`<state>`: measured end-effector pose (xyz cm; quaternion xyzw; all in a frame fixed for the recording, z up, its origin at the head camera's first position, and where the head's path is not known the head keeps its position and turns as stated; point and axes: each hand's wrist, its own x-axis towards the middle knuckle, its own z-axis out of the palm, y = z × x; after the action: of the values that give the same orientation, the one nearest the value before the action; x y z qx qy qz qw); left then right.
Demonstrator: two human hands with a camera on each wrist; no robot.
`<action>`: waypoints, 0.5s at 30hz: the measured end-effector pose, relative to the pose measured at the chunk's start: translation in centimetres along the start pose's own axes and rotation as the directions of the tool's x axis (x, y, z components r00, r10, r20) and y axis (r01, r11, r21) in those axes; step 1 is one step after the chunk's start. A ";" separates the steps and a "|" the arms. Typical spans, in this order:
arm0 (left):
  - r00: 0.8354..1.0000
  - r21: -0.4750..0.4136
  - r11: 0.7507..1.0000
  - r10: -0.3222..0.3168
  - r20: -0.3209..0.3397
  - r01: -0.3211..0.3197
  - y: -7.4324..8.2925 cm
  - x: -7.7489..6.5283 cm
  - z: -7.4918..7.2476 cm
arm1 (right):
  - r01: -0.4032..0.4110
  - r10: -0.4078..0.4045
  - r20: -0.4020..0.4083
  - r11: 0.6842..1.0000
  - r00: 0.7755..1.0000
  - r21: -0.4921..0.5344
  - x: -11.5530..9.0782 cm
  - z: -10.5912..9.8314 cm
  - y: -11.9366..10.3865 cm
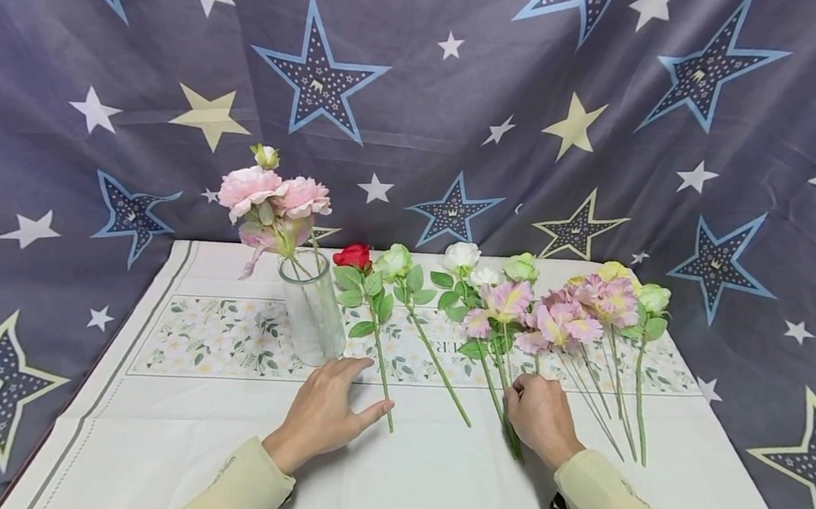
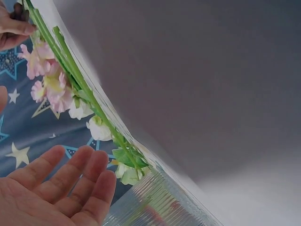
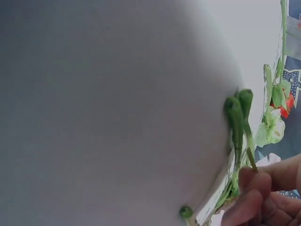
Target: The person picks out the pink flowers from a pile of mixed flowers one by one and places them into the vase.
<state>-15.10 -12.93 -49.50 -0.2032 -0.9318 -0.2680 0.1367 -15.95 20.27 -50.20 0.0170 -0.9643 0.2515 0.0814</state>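
Note:
My left hand [image 1: 327, 412], fingers spread and relaxed, lies near the foot of the ribbed clear glass vase [image 1: 312, 311]. Leaning in that vase are pink artificial flowers [image 1: 272, 195]. In the left wrist view the fingers [image 2: 77, 181] show beside the ribbed glass. My right hand [image 1: 544, 414] pinches a thin green flower stem [image 3: 251, 160] between thumb and fingertips; which bloom it bears is hidden among the pink-and-yellow flowers [image 1: 557, 324]. Close beside it lie thicker green stem ends [image 3: 235, 115].
A red rose [image 1: 353, 256] and a pale green rose [image 1: 394, 262] lie right of the vase. White roses [image 1: 462, 257], another green rose [image 1: 521, 267] and a yellow flower [image 1: 612, 270] lie farther right. Behind the white tablecloth [image 1: 428, 489] hangs a star-patterned curtain [image 1: 409, 105].

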 end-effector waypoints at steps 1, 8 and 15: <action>1.000 0.000 1.000 -0.001 0.000 0.001 0.0 0.0 0.0 | 0.004 -0.004 -0.009 1.000 1.000 0.004 0.0 0.0 0.0; 1.000 -0.012 1.000 -0.006 0.000 0.006 0.1 -0.1 0.0 | 0.027 -0.025 -0.055 0.999 0.998 0.027 -0.3 -0.1 -0.5; 1.000 -0.010 1.000 0.000 -0.005 0.000 0.2 0.0 0.0 | 0.067 -0.062 -0.112 0.997 0.992 0.044 -0.6 -0.2 -1.1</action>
<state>-14.99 -12.81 -49.43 -0.2031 -0.9302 -0.2731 0.1378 -15.27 19.43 -49.61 0.0363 -0.9510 0.2723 0.1422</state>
